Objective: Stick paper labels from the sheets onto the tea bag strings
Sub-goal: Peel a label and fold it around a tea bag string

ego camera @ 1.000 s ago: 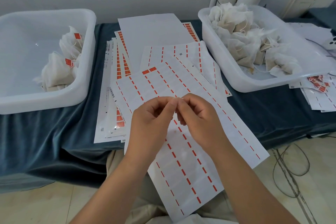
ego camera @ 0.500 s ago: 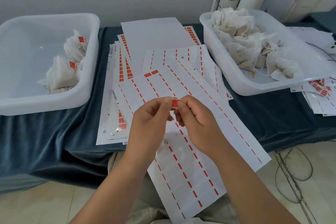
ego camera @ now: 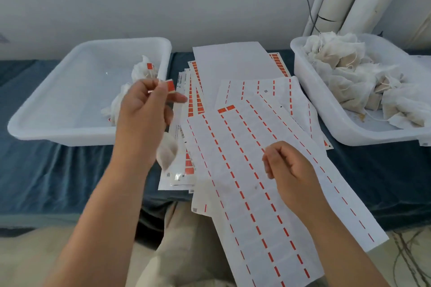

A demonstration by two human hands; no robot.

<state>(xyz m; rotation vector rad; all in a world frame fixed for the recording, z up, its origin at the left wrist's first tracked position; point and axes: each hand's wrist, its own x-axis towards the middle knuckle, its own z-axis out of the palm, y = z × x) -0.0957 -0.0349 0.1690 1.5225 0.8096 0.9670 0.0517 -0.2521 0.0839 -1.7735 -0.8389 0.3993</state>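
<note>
left grip (ego camera: 144,105) pinches the red label (ego camera: 170,85); the tea bag (ego camera: 166,151) dangles below its wrist, just beside the left tray (ego camera: 46,123). right grip (ego camera: 288,165), loosely curled and holding nothing, hovers over the label sheet (ego camera: 245,193) at the worktop's front edge.

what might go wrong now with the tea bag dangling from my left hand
1. The tea bag hangs below the left hand, which pinches the label. If the label grips the string weakly, the bag may drop before reaching the left tray.
2. The top sheet overhangs the table edge under the right hand; a brush could slide it off.
</note>
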